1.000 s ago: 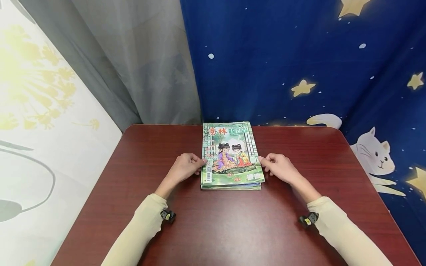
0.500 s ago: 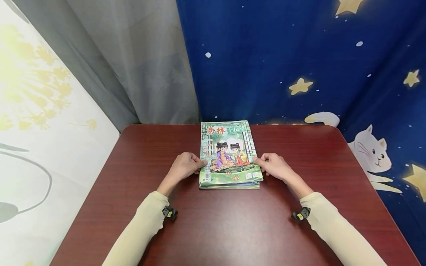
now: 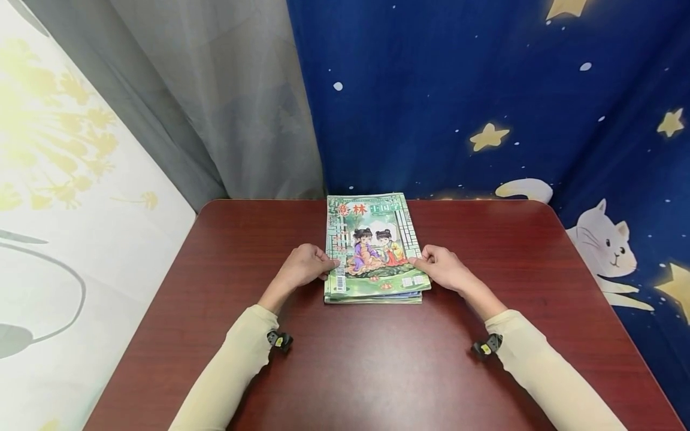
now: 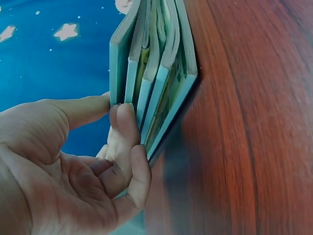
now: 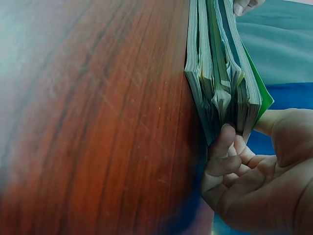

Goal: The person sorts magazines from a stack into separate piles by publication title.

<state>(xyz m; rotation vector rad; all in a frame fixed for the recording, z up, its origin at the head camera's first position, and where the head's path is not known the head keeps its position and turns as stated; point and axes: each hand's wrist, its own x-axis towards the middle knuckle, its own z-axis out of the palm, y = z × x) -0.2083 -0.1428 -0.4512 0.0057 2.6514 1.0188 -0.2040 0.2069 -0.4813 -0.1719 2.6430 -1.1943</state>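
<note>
A stack of several magazines lies near the far edge of the table, its top magazine [image 3: 377, 281] showing a green cover with two cartoon figures. That one sits slightly askew over the lower magazines [image 3: 372, 301]. At the left edge, my left hand [image 3: 304, 265] pinches the top magazine, thumb on its cover and fingertips at the spines [image 4: 119, 73] underneath. Opposite, my right hand [image 3: 444, 267] grips the right edge with its thumb over the cover. Its fingers [image 5: 225, 139] are curled against the page edges [image 5: 251, 93], which fan apart. How many magazines it grips is unclear.
The dark red wooden table [image 3: 366, 371] extends in front of and beside the stack. Behind it hang a grey curtain [image 3: 259, 120] and a blue star-patterned curtain [image 3: 404, 108]. A white patterned surface [image 3: 59, 239] stands at the left.
My right thumb has moved inward from the magazine's right edge onto its cover. The top magazine's near right corner now sticks out slightly farther. My left hand keeps its grip.
</note>
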